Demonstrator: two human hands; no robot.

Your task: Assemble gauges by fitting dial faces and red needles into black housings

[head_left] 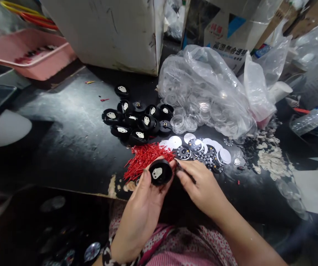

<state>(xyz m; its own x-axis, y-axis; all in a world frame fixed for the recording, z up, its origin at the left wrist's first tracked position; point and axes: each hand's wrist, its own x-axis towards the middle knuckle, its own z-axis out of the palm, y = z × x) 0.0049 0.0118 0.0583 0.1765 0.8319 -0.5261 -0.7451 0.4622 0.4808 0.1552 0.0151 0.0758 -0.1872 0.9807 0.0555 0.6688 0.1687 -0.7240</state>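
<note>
My left hand holds a round black plastic housing with its hollow side up; a pale plate with small holes lies inside it. Close beside the housing, the thumb and fingertips of my right hand are pinched on a small dark thing, too small to name. Just beyond my left hand is a heap of thin red pointers. Printed black dials and white discs lie scattered past my right fingertips. Several more black housings are grouped farther back.
A clear plastic bag spills transparent round covers at the back. To the right is a pile of pale small plates beside black bits. A pink bin stands at back left, and a large pale box at the back.
</note>
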